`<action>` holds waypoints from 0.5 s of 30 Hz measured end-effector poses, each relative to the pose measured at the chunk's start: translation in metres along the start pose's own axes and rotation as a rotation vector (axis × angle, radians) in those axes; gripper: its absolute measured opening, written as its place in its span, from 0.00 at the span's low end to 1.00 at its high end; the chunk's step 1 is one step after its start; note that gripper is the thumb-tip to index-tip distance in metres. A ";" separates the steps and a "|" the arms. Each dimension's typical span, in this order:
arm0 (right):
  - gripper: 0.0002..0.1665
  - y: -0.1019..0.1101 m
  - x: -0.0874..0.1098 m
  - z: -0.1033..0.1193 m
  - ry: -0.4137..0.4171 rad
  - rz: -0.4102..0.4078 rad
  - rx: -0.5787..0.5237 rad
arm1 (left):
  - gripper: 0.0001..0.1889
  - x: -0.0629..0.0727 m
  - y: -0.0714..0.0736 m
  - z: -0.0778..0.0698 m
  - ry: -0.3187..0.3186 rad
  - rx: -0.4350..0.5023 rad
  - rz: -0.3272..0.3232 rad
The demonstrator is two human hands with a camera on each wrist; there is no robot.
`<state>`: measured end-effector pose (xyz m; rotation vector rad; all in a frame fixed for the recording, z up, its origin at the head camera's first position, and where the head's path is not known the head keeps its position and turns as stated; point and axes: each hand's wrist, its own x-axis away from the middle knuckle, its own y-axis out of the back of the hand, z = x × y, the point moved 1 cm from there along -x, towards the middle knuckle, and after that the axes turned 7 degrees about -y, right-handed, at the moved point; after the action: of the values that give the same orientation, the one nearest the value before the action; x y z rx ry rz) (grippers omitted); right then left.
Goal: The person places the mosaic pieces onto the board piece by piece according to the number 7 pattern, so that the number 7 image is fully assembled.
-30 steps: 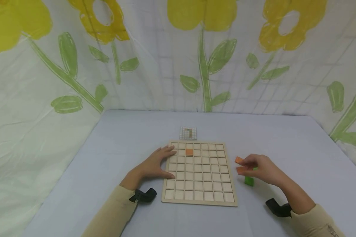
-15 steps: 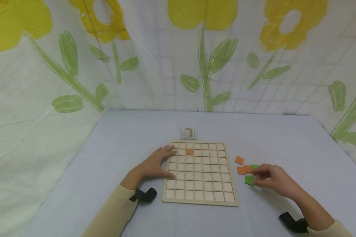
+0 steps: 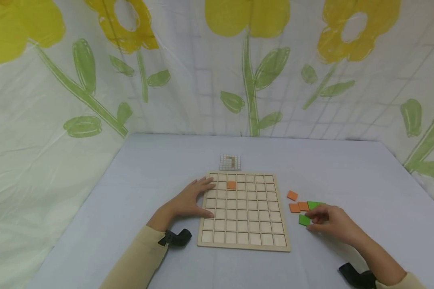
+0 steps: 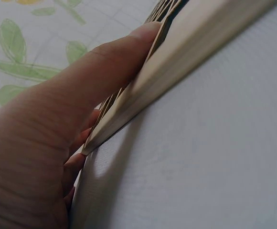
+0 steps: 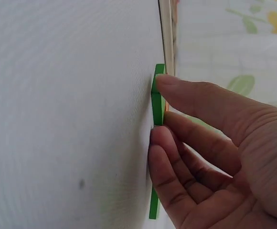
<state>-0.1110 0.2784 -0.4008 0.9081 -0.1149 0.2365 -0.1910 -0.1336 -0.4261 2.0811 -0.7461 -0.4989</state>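
A wooden grid board (image 3: 242, 247) lies on the table, with one orange tile (image 3: 231, 185) in a cell near its top. My left hand (image 3: 186, 200) rests over the board's left edge, fingers spread and fairly straight. In the left wrist view its thumb (image 4: 114, 59) lies on the rim. To the right of the board, my right hand (image 3: 334, 222) pinches a green square tile (image 3: 304, 220) at its right side, between thumb and index finger. In the right wrist view this green tile (image 5: 157, 107) is low at the table surface, and the other fingers are curled.
Right of the board lie loose orange tiles (image 3: 292, 195) and more green (image 3: 314, 205), partly behind the right hand. Beyond the board's top edge is a small card (image 3: 230, 162) with a printed grid. A flower-patterned curtain (image 3: 188, 92) hangs behind the table.
My right hand has moved from the orange tiles right and nearer to me, to the green tile, uncovering another orange tile. The left hand and board have stayed in place.
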 end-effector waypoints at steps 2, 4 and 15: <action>0.18 0.000 -0.001 0.000 0.006 -0.007 0.012 | 0.49 0.000 0.000 0.000 0.002 0.002 -0.001; 0.18 -0.001 -0.001 0.001 0.007 -0.010 0.017 | 0.49 0.000 0.000 0.000 0.002 0.003 0.000; 0.15 0.003 -0.002 0.005 0.056 -0.001 0.050 | 0.50 -0.002 -0.001 0.002 0.006 -0.007 0.009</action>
<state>-0.1138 0.2754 -0.3960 0.9508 -0.0567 0.2651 -0.1930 -0.1332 -0.4283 2.0712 -0.7486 -0.4891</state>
